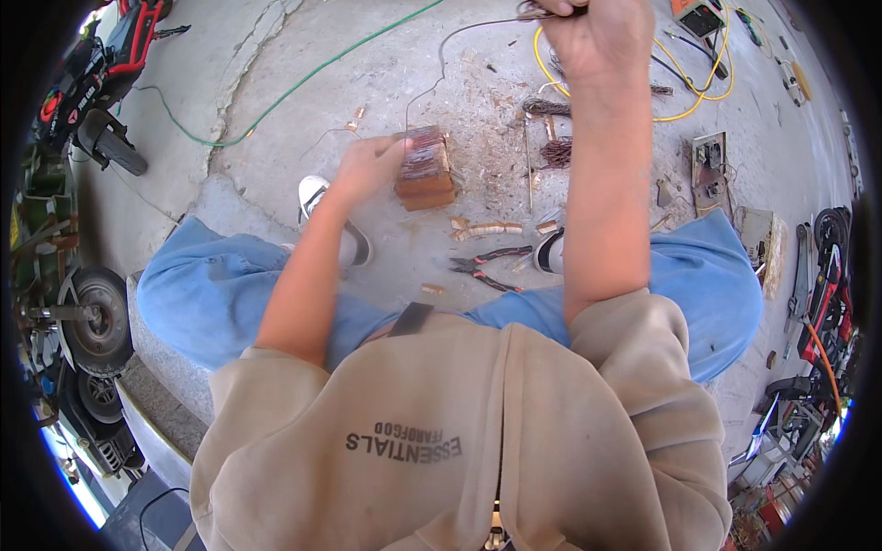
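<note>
1. The left hand rests on the side of a small brown block that stands on the concrete floor between the person's feet. The fingers are bent around its left face and press it down.
2. The block looks like a wound coil core: the top shows thin dark wires, the body is rusty brown. I judge it is heavy and stiff, so it stays in place only if it is held firmly on the flat sides.
3. The right hand is raised high and closed in a fist on a bundle of thin wire. The wire goes in a curve from the fist down to the block.
4. The wire seems thin, springy and a little sharp at the ends; it is better to grip it as a bundle, not as one strand, because one strand can cut or break.
5. Red-handled pliers lie on the floor near the right shoe, untouched.
</note>
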`<state>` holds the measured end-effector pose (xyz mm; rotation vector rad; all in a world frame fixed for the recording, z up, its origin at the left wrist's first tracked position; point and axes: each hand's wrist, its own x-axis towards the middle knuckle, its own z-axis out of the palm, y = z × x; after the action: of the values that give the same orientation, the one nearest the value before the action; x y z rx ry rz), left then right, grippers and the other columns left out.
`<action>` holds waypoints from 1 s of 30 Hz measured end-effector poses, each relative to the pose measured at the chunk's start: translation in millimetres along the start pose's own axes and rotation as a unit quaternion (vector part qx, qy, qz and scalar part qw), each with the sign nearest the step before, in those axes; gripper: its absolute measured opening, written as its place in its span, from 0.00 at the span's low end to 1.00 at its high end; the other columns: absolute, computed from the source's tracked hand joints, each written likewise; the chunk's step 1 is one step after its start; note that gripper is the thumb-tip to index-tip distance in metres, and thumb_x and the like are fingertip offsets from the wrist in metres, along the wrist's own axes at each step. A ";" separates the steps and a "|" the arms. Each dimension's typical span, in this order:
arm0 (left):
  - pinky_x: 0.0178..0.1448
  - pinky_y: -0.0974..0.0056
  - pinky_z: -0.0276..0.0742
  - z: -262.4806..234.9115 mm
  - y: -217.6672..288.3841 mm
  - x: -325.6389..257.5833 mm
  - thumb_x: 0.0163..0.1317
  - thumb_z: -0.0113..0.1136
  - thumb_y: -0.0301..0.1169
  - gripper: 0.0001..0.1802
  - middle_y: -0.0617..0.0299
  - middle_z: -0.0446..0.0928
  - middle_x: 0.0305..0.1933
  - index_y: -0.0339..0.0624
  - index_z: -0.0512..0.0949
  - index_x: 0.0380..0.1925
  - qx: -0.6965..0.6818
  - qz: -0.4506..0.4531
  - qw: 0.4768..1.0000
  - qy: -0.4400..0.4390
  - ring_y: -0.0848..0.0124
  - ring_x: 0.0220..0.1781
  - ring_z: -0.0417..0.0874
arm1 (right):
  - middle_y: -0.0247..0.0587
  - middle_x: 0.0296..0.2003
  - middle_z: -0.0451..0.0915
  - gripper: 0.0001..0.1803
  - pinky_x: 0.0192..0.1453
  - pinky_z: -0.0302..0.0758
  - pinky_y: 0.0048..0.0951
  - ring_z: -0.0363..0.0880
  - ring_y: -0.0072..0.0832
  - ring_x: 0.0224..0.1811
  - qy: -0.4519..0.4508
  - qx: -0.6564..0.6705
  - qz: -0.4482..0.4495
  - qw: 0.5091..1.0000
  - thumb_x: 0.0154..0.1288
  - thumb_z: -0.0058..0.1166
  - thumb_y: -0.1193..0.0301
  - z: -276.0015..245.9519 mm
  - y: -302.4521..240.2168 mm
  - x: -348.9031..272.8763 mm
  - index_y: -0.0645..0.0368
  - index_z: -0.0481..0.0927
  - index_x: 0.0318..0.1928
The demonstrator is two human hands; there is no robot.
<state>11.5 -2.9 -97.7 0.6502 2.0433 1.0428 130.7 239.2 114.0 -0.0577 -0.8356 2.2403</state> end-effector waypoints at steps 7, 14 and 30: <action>0.18 0.71 0.43 -141.9 122.2 -65.5 0.71 0.54 0.42 0.25 0.75 0.48 0.15 0.52 0.59 0.15 -0.457 0.135 0.837 0.269 0.81 0.14 0.46 | 0.33 0.23 0.75 0.27 0.31 0.70 0.27 0.72 0.23 0.26 -0.106 -0.560 -0.145 0.809 0.61 0.62 0.49 -31.0 32.1 -4.7 0.62 0.76 0.44; 0.21 0.71 0.52 -107.8 211.0 -53.2 0.73 0.50 0.43 0.23 0.71 0.56 0.17 0.46 0.63 0.18 -0.543 0.203 0.799 -0.161 0.79 0.16 0.52 | 0.46 0.26 0.82 0.39 0.42 0.77 0.43 0.82 0.42 0.34 -0.272 -0.635 0.038 0.722 0.52 0.60 0.35 -46.4 164.9 -59.4 0.64 0.82 0.39; 0.69 0.58 0.67 29.1 -120.2 52.9 0.71 0.48 0.34 0.23 0.45 0.70 0.62 0.27 0.66 0.59 -0.233 -0.187 0.952 0.063 0.59 0.64 0.72 | 0.36 0.20 0.72 0.22 0.27 0.72 0.32 0.70 0.26 0.19 0.515 -0.317 0.062 0.794 0.71 0.51 0.54 -294.6 164.9 -75.8 0.65 0.79 0.41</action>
<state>-9.5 -17.3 -229.8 -0.0475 1.8272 1.2915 164.9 266.0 -229.3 -1.5276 -0.8740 1.5202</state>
